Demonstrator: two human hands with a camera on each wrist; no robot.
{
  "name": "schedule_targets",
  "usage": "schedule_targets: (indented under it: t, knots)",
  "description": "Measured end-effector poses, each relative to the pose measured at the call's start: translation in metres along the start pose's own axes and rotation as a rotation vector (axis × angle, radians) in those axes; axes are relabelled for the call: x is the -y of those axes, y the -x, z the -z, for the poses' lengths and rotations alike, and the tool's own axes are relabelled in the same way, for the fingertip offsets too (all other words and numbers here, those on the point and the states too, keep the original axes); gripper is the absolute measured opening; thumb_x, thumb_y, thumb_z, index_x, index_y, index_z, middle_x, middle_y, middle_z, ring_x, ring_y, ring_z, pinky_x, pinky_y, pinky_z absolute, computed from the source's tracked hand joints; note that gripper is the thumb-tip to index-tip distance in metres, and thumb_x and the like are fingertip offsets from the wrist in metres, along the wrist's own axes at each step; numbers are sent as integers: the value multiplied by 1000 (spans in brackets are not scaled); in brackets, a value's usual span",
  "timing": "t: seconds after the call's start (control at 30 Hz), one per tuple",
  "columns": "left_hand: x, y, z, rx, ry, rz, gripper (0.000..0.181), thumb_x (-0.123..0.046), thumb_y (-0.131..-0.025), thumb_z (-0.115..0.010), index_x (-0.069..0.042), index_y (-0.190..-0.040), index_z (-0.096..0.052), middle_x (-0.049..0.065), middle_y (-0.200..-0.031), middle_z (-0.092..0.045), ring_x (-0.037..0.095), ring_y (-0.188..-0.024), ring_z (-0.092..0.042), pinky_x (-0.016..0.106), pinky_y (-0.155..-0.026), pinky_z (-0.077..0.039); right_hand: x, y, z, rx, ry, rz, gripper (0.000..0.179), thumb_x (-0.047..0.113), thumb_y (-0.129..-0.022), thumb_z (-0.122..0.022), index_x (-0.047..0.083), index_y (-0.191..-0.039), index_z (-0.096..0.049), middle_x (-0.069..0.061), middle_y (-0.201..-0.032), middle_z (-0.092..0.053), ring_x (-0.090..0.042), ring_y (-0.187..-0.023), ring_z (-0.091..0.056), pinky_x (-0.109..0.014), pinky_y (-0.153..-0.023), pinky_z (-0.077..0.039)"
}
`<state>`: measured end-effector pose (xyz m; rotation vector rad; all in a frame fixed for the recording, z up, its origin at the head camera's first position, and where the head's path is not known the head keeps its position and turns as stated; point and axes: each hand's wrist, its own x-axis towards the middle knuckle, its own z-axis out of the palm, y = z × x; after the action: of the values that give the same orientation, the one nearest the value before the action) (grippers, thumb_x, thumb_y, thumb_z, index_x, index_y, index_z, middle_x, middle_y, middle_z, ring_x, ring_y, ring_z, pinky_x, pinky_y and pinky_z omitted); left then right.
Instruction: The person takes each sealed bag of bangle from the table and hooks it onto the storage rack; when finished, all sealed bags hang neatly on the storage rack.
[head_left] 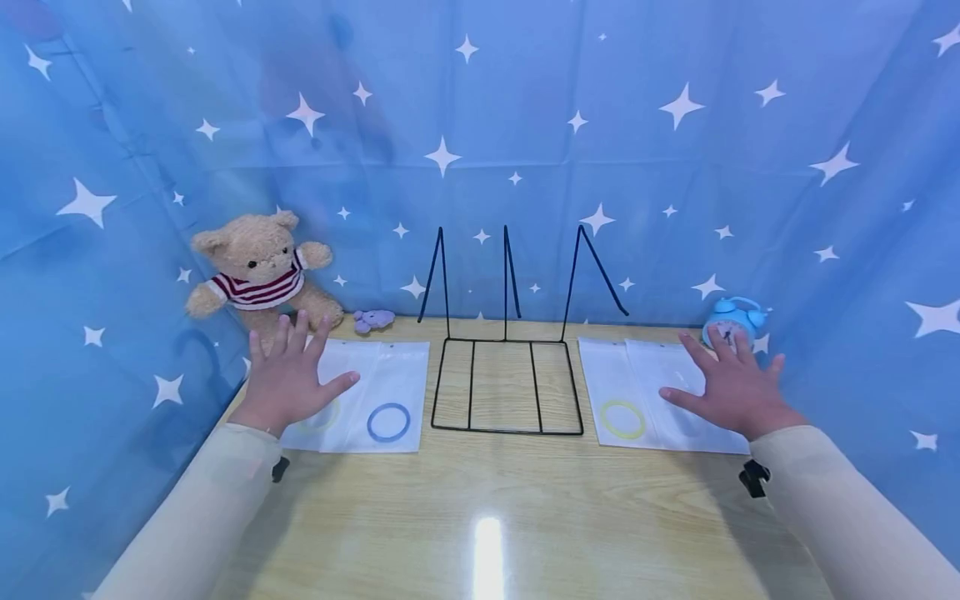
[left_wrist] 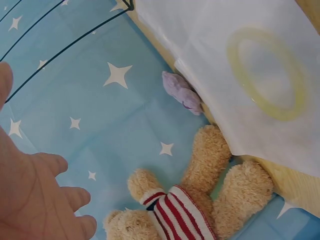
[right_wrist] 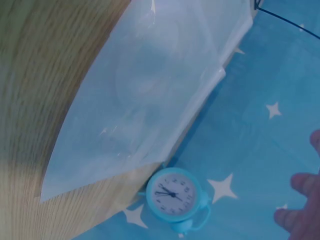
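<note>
Fingers spread, my left hand [head_left: 288,379] hovers over the left pair of white translucent plastic bags [head_left: 401,362], holding nothing. A blue ring [head_left: 388,439] shows in one bag; a pale yellow ring [left_wrist: 300,95] shows in the other and is partly covered by the hand in the head view. My right hand [head_left: 735,392] is likewise spread and holds nothing, above the right pair of bags [head_left: 603,367]. A yellow ring [head_left: 603,417] is visible in the inner bag there. Between the pairs stands a black wire rack [head_left: 506,431] with three tall bent prongs.
A teddy bear [head_left: 262,283] in a striped shirt sits at the back left, beside a small purple toy [head_left: 373,320]. At the back right stands a light-blue alarm clock [right_wrist: 172,195]. A blue star-patterned curtain [head_left: 517,100] surrounds the wooden table [head_left: 390,533].
</note>
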<state>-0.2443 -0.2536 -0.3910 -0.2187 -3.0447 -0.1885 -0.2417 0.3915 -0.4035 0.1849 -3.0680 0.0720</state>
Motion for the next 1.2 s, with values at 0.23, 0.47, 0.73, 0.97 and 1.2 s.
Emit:
schedule_targets:
  t: [0.23,0.47,0.73,0.97,1.2]
  knots:
    - [2,-1,-4,-22,19,-11,109,-83,-95,-43,-9,-170,-13,30,-173,-4,53,-159,3,79,-118,11,-7,-3,-7,-18,-10,10,114,83,-89,-56,19,-171,-9,-31,-172,0,-63,-153,10,-94,-100,10]
    - [-7,-1,-15,-88,85,-64,100,-60,-98,-64,-1,-167,-22,32,-169,-23,55,-156,-18,77,-120,-18,-11,-7,-11,-15,-88,-10,114,80,-91,-58,15,-171,-10,-33,-172,-5,-64,-153,-2,-96,-98,5]
    - [-26,-9,-44,-76,257,-103,92,-50,-99,-70,0,-165,-29,28,-165,-36,49,-152,-34,65,-122,-28,-15,-13,-15,-33,-249,-67,111,73,-94,-62,9,-170,-13,-39,-164,-23,-66,-147,-21,-94,-101,-9]
    - [-54,-23,-65,-15,364,-108,87,-46,-98,-73,-5,-164,-35,25,-163,-41,48,-150,-36,64,-121,-31,-18,-13,-15,-10,-397,-141,111,71,-94,-63,4,-169,-15,-39,-165,-23,-64,-147,-23,-83,-107,-28]
    - [-78,-36,-74,84,438,-104,80,-39,-99,-73,-8,-164,-38,22,-165,-39,46,-154,-32,62,-123,-30,-19,-10,-19,-16,-576,-202,103,67,-97,-64,10,-170,-18,-39,-164,-26,-66,-141,-33,-80,-104,-37]
